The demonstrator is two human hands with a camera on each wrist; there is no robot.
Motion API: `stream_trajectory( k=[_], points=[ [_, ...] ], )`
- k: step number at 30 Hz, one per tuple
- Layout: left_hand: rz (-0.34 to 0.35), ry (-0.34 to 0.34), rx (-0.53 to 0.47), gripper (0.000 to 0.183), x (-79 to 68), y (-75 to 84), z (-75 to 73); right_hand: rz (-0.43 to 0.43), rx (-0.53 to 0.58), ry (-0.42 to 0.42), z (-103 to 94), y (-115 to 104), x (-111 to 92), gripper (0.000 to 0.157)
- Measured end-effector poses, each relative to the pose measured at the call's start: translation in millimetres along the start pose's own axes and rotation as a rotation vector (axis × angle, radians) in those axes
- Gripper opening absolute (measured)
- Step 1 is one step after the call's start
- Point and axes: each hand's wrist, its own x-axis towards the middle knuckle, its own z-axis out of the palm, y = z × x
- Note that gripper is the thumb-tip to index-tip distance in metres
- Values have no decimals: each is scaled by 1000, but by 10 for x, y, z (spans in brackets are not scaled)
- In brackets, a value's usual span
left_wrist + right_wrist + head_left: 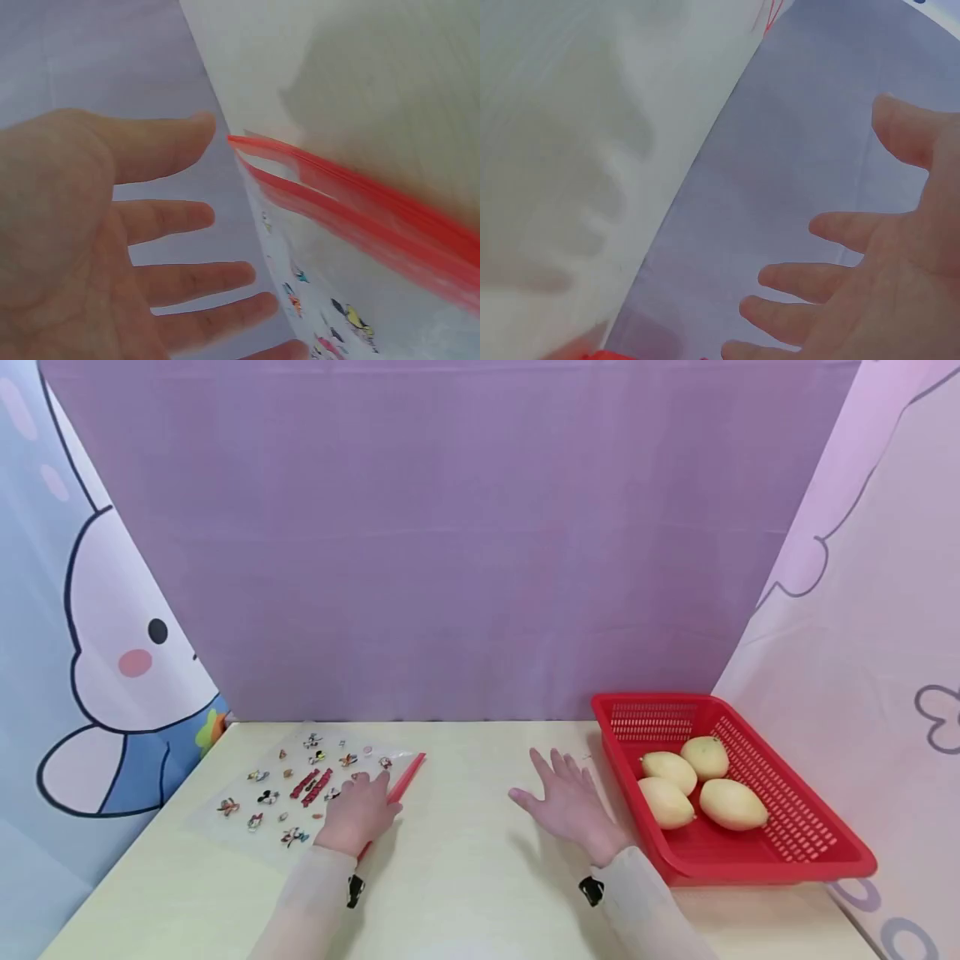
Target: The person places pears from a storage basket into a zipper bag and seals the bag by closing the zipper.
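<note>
Left hand (358, 817): fingers spread, grasping nothing, over the printed zip bag (288, 802), which lies flat toward the far left corner of the worktop (465, 860). Right hand (568, 806): likewise spread and unladen, beside the red basket (772, 867) of pale yellow fruits (732, 804) at the right edge. The red zip strips (375, 196) would be best pinched singly and lightly, near their parted end.

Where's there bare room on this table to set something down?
On the table, mainly between the printed bag and red basket; the right hand is above part of it. The near-left corner, beside the left sleeve, is bare too. Crowded: the right, where the basket holds four pale fruits.
</note>
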Motion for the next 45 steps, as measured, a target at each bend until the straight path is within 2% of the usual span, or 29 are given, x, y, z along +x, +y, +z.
stream_trajectory(
  k=[7, 12, 19, 27, 35, 45],
  points=[
    [-32, -72, 3, 55, 50, -57, 74, -23, 116, 19, 50, -46, 33, 76],
    [-29, -110, 13, 46, 60, -61, 93, -16, 182, 28, 86, -85, 52, 72],
    [12, -106, 32, 30, 51, -46, 82, -8, 243, 30, 175, -112, 75, 66],
    [81, -50, -13, 21, 96, -24, 139, -21, 281, 68, 268, -188, 106, 58],
    [53, -34, -193, 25, 105, 23, 181, -39, 353, 46, 354, -264, 109, 53],
    [88, -26, -385, 19, 143, 123, 176, -45, 396, 11, 427, -300, 112, 52]
  ],
)
